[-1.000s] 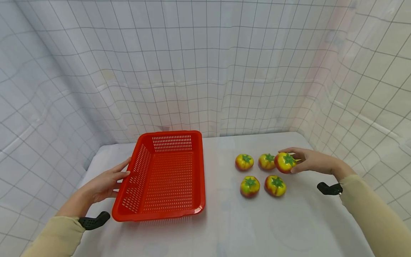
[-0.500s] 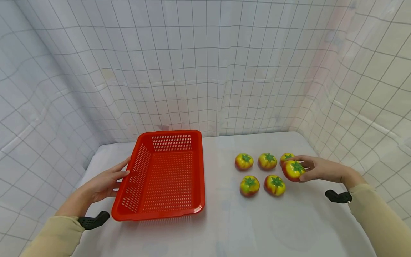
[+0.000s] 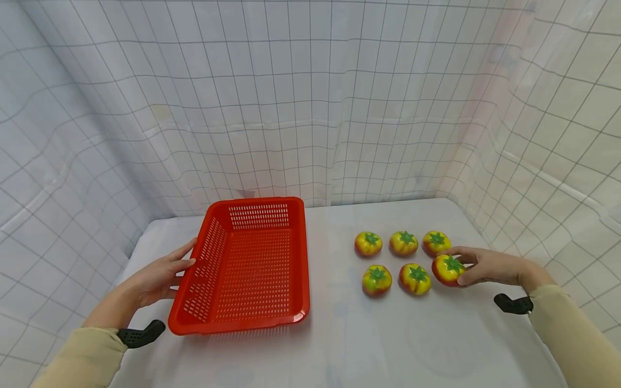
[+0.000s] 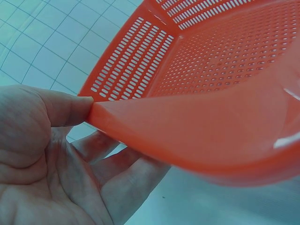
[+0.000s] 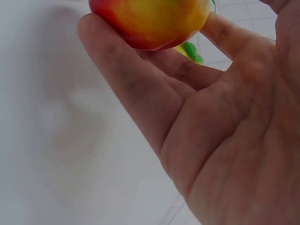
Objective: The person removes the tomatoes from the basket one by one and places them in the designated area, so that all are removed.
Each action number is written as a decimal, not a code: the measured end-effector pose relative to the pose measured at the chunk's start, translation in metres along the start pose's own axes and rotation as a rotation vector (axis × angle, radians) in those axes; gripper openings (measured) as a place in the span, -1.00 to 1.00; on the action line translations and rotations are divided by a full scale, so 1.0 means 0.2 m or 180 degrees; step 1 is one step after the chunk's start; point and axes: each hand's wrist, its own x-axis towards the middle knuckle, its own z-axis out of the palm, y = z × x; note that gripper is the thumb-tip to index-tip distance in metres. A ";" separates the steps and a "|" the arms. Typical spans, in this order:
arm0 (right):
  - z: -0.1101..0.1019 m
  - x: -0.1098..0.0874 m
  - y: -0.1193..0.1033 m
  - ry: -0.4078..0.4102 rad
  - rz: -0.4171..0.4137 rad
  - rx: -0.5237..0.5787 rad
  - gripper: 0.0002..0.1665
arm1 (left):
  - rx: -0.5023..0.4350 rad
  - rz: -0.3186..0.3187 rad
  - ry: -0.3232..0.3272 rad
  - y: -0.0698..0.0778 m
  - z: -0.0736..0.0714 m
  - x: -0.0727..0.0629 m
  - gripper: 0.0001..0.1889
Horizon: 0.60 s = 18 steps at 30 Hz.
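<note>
In the head view my left hand (image 3: 154, 279) is at the left side of a red perforated plastic basket (image 3: 306, 264). The left wrist view shows its thumb (image 4: 75, 110) against the basket rim (image 4: 187, 136), with the other fingers under the rim outside. My right hand (image 3: 502, 268) grips a red and yellow tomato (image 3: 447, 269) with a green star-shaped top, low over the table. Seen from the right wrist, the fingers surround that tomato (image 5: 152, 21), partly cut off by the frame's top. Just beyond it lies another tomato (image 3: 436, 243).
More tomatoes lie to the left of the right hand: a front pair (image 3: 377, 280) (image 3: 415, 279) and a back pair (image 3: 368, 243) (image 3: 404, 243). The white table (image 3: 368, 345) ends at grid-patterned curtains (image 3: 310, 134) at the back and sides.
My right hand has moved right and toward me with its tomato, away from the back row. The back-right tomato, hidden earlier, now shows fully. The left hand and basket stay put.
</note>
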 end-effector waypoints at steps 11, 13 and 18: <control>0.00 0.00 0.11 -0.0036 0.0060 0.0057 -0.07 | 0.0047 0.0016 0.0028 0.00 0.00 0.00 -0.19; 0.00 0.00 0.12 -0.0024 0.0106 0.0033 -0.06 | 0.0044 0.0012 0.0033 0.00 0.00 0.00 -0.19; -0.01 0.01 0.15 0.0008 0.0208 -0.0041 -0.05 | 0.0028 -0.0009 0.0032 0.00 0.00 0.00 -0.19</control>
